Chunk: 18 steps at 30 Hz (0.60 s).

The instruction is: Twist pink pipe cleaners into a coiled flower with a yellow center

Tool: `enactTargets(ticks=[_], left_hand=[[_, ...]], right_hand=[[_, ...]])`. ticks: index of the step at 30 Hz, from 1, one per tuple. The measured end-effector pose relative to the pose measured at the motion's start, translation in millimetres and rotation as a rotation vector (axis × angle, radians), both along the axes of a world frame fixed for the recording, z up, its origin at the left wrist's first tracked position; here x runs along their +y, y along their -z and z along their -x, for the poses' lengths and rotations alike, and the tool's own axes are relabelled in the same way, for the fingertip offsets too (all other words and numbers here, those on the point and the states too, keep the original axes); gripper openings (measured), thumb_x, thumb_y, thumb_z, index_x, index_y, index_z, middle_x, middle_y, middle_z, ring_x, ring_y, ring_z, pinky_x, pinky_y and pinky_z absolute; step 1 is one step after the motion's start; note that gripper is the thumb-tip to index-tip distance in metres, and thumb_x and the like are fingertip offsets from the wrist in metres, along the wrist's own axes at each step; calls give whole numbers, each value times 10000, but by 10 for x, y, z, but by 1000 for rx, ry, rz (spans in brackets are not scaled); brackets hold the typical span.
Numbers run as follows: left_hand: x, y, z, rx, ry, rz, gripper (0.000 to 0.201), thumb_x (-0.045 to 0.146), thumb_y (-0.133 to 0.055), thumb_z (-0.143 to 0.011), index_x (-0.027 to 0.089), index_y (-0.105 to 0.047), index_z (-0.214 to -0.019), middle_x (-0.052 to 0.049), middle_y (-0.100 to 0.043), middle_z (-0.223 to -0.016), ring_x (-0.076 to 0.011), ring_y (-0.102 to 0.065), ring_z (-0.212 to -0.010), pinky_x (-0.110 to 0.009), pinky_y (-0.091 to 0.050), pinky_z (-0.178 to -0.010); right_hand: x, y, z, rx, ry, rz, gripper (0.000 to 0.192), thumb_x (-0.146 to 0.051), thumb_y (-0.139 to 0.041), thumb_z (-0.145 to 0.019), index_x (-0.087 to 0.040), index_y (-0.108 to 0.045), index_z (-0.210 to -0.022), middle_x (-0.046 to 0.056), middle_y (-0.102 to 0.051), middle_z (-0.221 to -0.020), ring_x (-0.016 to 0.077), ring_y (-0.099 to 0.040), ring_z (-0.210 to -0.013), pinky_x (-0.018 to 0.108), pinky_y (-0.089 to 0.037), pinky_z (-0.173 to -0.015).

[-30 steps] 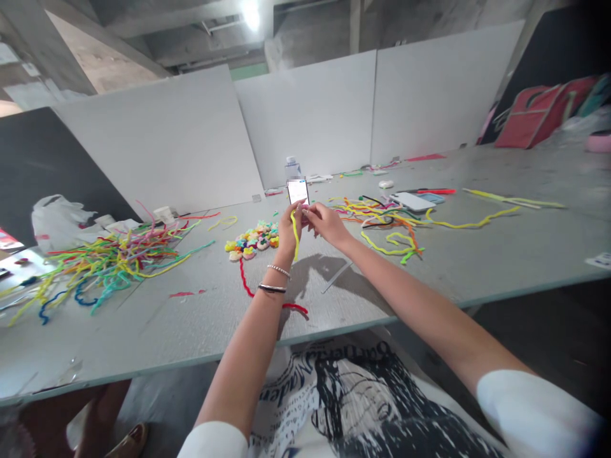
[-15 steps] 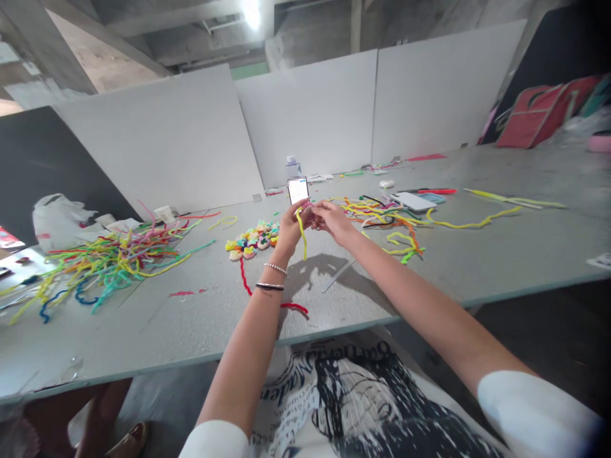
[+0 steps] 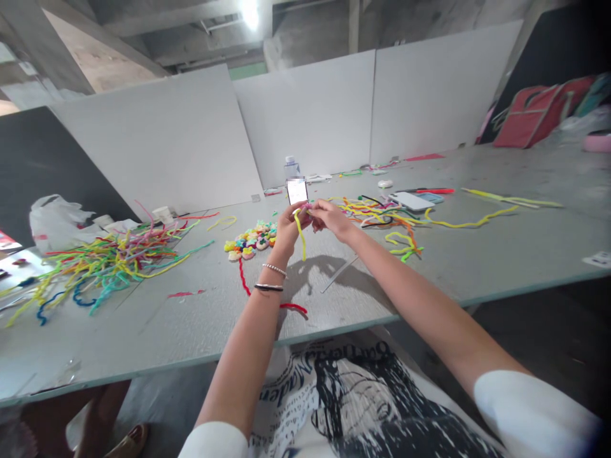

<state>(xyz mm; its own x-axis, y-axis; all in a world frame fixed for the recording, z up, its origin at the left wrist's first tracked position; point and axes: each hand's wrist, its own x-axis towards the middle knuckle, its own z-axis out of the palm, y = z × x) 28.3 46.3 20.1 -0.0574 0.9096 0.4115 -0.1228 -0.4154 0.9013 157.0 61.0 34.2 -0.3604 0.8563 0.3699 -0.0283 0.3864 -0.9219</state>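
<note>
Both hands meet above the middle of the table. My left hand (image 3: 287,228) is closed on a yellow pipe cleaner (image 3: 300,238), whose free end hangs down past the fingers. My right hand (image 3: 330,219) pinches at the same spot, where a small pink bit shows between the fingertips; the fingers hide most of it. Left of the hands lies a cluster of small multicoloured pipe-cleaner flowers (image 3: 252,242). A red pipe cleaner (image 3: 244,277) runs from near the cluster under my left forearm. A grey pipe cleaner (image 3: 338,275) lies below my right hand.
A large heap of mixed pipe cleaners (image 3: 128,254) and a white plastic bag (image 3: 60,222) lie left. A lit phone (image 3: 296,191) leans before a bottle (image 3: 291,166). More pipe cleaners (image 3: 405,219) spread right, near scissors with red handles (image 3: 436,191). A red bag (image 3: 532,117) stands far right.
The hands stay together at nearly the same place, and the right fingers have shifted slightly at the pinch. The whole view has moved a little.
</note>
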Motion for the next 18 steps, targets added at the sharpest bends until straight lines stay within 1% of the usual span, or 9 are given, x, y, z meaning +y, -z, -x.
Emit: enactTargets(ticks=[1,4,6,9,12,15,18], left_hand=[[0,-2,3,4,2,7,436,398,-698,-693,167,-625,-1055,-46,-687,-866,-93,-634,-704,-257,-525,-755],[15,2,11,16,18,23,440,405,-704,-688,164,-623,-1047,-36,-683,-828,-92,-635,-702,-277,-522,-779],[30,9,13,30,20,23,443,412,-704,-688,162,-621,-1044,-31,-679,-801,-96,-636,-700,-289,-521,-788],[38,9,9,43,3,23,444,420,-706,-685,158,-620,-1033,-38,-680,-798,-108,-639,-706,-296,-525,-777],[9,-13,0,37,-18,14,423,416,-699,-694,160,-620,-1021,-54,-683,-855,-123,-641,-744,-288,-526,-755],[-39,-44,-10,58,-21,-3,379,398,-673,-726,181,-616,-1031,-59,-672,-961,-129,-639,-803,-265,-517,-745],[-57,-54,-14,128,-64,32,365,389,-648,-749,199,-607,-1058,-52,-667,-979,-121,-634,-807,-217,-497,-684]], right_hand=[[10,3,-17,-79,46,-82,163,-235,-501,-809,-212,-413,-674,-50,-443,-491,105,-447,-452,221,-346,-501],[28,7,-74,-329,223,-392,131,-245,-498,-819,-212,-458,-699,-24,-495,-558,130,-468,-541,232,-313,-556],[28,4,-113,-458,298,-523,97,-255,-485,-833,-211,-508,-750,0,-546,-630,149,-483,-608,241,-292,-581],[25,1,-158,-590,350,-574,142,-297,-448,-864,-210,-559,-845,34,-605,-722,169,-505,-656,248,-264,-573],[40,11,-184,-660,399,-595,248,-401,-429,-878,-203,-578,-865,50,-630,-754,174,-518,-659,250,-249,-558],[72,32,-190,-671,448,-574,336,-494,-433,-860,-191,-574,-832,45,-626,-719,169,-517,-626,249,-250,-543],[90,50,-181,-627,454,-564,294,-463,-477,-838,-188,-557,-902,30,-617,-714,163,-524,-630,243,-277,-543]])
